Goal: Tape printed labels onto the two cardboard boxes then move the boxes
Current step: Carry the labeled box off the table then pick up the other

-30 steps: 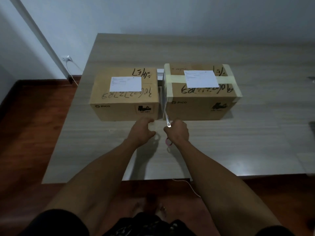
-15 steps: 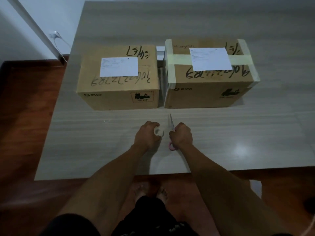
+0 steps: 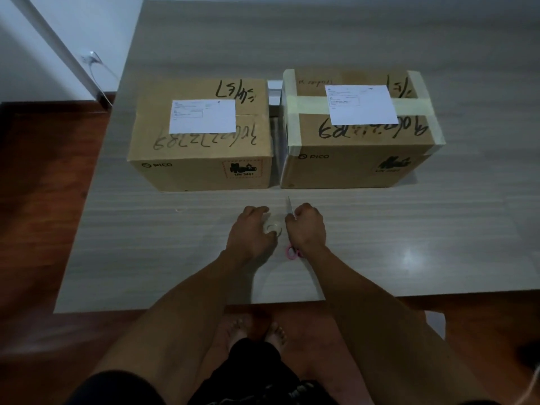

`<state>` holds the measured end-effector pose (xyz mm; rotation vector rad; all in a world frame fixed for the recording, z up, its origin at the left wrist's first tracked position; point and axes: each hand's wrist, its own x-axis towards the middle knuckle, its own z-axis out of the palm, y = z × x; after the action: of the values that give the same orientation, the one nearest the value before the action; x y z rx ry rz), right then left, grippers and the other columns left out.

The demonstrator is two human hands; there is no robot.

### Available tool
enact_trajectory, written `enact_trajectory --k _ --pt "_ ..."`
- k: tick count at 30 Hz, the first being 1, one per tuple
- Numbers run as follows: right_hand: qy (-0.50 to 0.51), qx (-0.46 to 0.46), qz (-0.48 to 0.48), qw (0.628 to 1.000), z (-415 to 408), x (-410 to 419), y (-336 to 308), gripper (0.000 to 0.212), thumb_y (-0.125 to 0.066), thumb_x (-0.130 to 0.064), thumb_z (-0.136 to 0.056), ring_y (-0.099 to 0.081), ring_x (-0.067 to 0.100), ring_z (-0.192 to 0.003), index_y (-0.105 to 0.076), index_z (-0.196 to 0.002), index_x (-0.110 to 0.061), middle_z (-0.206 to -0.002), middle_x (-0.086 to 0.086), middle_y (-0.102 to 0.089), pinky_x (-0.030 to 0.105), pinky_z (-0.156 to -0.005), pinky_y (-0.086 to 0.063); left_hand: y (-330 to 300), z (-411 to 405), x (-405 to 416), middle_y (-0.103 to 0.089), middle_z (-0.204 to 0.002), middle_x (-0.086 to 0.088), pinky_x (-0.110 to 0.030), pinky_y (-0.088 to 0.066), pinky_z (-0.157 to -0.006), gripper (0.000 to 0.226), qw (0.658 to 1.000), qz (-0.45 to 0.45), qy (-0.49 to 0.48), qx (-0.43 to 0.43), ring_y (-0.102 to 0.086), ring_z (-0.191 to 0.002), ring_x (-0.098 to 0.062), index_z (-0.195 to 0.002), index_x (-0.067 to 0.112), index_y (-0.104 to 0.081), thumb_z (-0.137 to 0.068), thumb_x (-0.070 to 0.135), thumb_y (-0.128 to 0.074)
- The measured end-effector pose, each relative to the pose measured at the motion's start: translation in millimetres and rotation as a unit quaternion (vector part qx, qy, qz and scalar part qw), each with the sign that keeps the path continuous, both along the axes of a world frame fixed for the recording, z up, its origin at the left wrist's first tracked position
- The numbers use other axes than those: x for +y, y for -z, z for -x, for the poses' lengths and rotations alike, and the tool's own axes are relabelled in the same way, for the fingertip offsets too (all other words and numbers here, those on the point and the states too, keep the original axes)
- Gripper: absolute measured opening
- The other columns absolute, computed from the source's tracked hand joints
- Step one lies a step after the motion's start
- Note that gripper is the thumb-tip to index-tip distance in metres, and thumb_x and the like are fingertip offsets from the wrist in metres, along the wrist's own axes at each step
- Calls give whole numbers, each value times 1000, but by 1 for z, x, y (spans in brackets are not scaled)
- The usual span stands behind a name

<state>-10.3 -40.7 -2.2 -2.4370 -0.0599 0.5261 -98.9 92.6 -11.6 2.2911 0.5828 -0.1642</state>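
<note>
Left hand (image 3: 252, 233) fingers are curled round a clear tape roll (image 3: 273, 228), which is held just above or on the tabletop (image 3: 146, 244); which of the two cannot be told. Close beside it, the right hand (image 3: 306, 229) is closed round a pair of scissors (image 3: 290, 207), whose blade points toward the far edge and whose pink handles show under the wrist. Both hands are placed near the middle of the near edge.

Beyond them, toward the centre of the tabletop, two cardboard boxes are set side by side with a narrow gap between. On the left box (image 3: 201, 153) a printed label (image 3: 202, 116) is laid on the top. On the right box (image 3: 359, 147) a second label (image 3: 361, 104) is laid over beige tape bands (image 3: 293, 124).
</note>
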Motion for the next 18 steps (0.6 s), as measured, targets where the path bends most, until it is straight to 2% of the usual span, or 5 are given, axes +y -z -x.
enact_trajectory --k 5,11,15,18 --pt "-39 -40 -111 992 -5 18 -27 32 -63 -27 -96 -64 27 -108 -64 -121 -7 -119 12 -69 28 -87 -47 -31 -1 21 -52 -141 -7 -44 -51 -101 57 998 -20 -40 -48 -57 -122 -25 -143 17 -53 -92 38 -68" --pt "-90 -71 -210 971 -4 51 -71 35 -56 -32 -103 -61 23 -117 -57 -134 -16 -128 6 -66 39 -94 -51 -79 12 52 -53 -142 -12 -42 -44 -104 54 985 -70 -111 -107 -50 -129 -29 -144 13 -51 -96 34 -66" --pt "-81 -99 -217 968 -7 75 -84 47 -57 -33 -101 -58 26 -121 -48 -144 -18 -137 7 -62 42 -100 -50 -101 22 81 -47 -151 -13 -48 -43 -110 55 972 -105 -167 -130 -44 -138 -32 -145 11 -50 -96 29 -66" --pt "-27 -113 -157 981 -12 94 -87 56 -51 -38 -102 -55 35 -128 -43 -149 -9 -143 14 -55 47 -101 -51 -112 26 110 -36 -161 -14 -48 -35 -118 58 963 -128 -191 -138 -33 -148 -31 -149 9 -46 -97 29 -64"
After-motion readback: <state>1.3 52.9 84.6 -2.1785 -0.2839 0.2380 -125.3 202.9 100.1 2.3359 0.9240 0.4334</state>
